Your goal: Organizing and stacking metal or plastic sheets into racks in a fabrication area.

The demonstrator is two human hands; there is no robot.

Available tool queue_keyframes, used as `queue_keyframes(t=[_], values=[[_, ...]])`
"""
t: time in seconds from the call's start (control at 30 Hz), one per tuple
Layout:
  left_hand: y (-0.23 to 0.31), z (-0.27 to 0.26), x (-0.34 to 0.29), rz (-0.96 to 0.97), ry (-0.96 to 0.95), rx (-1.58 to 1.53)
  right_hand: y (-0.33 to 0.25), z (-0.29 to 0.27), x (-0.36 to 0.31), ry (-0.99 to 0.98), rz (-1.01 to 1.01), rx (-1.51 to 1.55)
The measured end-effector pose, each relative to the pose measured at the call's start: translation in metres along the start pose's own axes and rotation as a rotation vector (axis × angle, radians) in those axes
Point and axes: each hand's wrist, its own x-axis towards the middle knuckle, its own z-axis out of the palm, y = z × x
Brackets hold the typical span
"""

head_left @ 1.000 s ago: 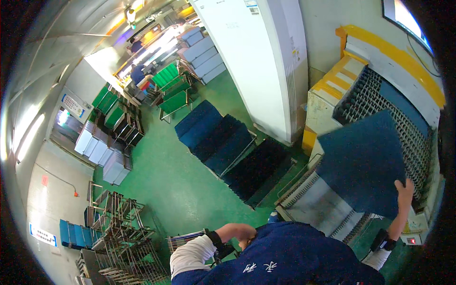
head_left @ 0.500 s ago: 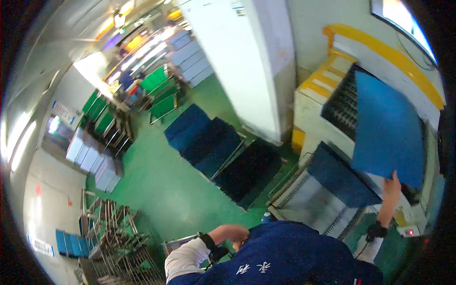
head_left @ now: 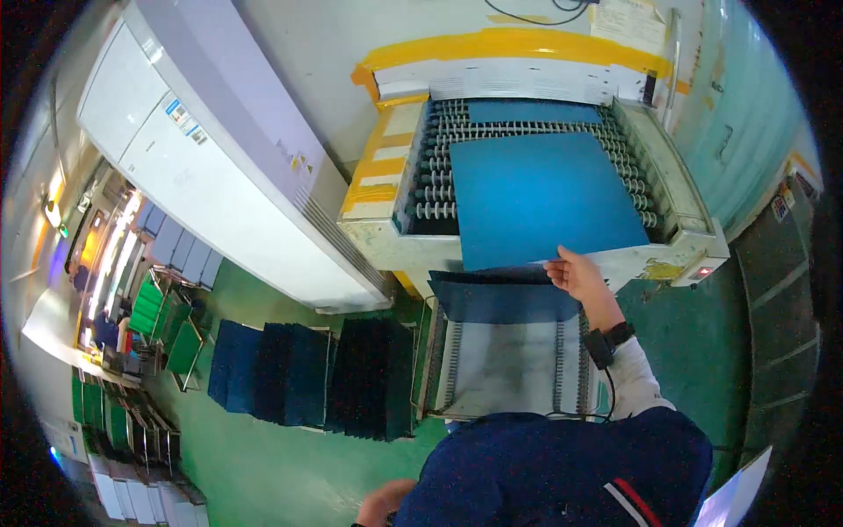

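Note:
My right hand (head_left: 575,274) pinches the near edge of a large flat blue panel (head_left: 549,198). The panel lies over the rollers of a roller conveyor (head_left: 436,211), its near edge sticking out past the machine's front. Farther in, a second blue panel (head_left: 531,111) rests on the rollers by the back opening. Below my right hand, several dark blue panels (head_left: 500,303) stand upright in a slotted rack (head_left: 509,369). My left hand (head_left: 385,502) hangs low by my body at the bottom edge, away from the panels; its fingers are mostly hidden.
Left of the slotted rack stand racks filled with dark blue panels (head_left: 294,373). A tall white cabinet (head_left: 219,167) rises left of the conveyor. Farther left are trolleys with green boards (head_left: 186,351). A dark grey panelled unit (head_left: 781,307) stands at the right.
The view has swung right toward the conveyor. My right hand still grips the blue panel's near edge. My left hand has dropped lower beside my body.

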Motion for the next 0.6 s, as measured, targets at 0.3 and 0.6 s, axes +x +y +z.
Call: queue_keyframes(t=[0.3, 0.6], values=[[0.113, 0.002, -0.056, -0.072, 0.412, -0.609, -0.002, 0.013, 0.013, -0.037, -0.029, 0.078], [0.147, 0.002, -0.062, -0.115, 0.508, -0.711, -0.001, 0.028, 0.020, -0.137, -0.058, -0.094]])
